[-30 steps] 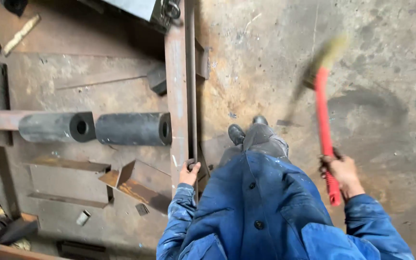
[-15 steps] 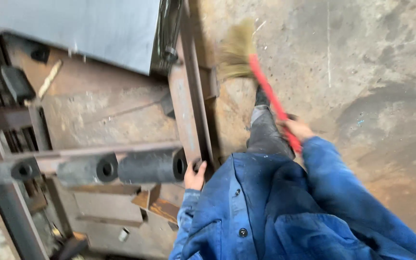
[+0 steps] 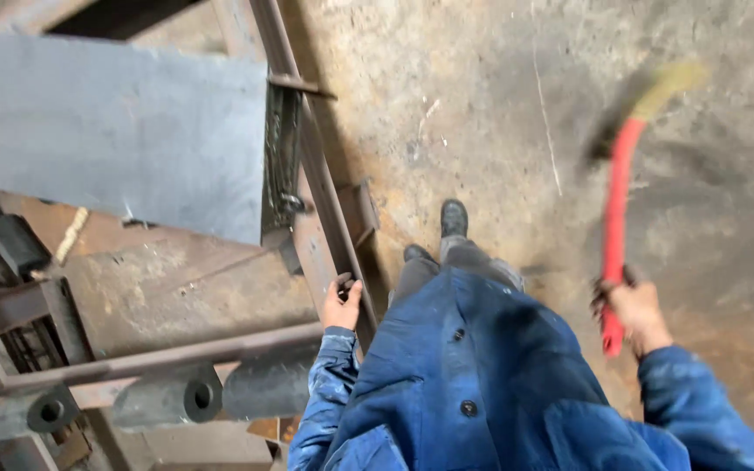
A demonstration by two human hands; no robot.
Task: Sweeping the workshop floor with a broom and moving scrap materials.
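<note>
Stained concrete workshop floor (image 3: pixel 499 105), pretty grimy. A rusty steel frame rail (image 3: pixel 325 218) runs down the middle, with a flat grey steel plate (image 3: pixel 115 139) and dark hollow metal cylinders (image 3: pixel 176 397) off to its left. Left hand (image 3: pixel 342 303) is wrapped around the rail's edge. Right hand (image 3: pixel 634 310), out over the open floor, grips a red-handled straw broom (image 3: pixel 617 201), blurry, bristles pointing away.

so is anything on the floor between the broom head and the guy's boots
Nothing visible. The broom, gripped in the right hand, has its blurred bristle head raised over bare, stained concrete floor. The stretch between it and the boots shows only dust and scratches. The left hand rests on the steel beam, off to the side.
</note>
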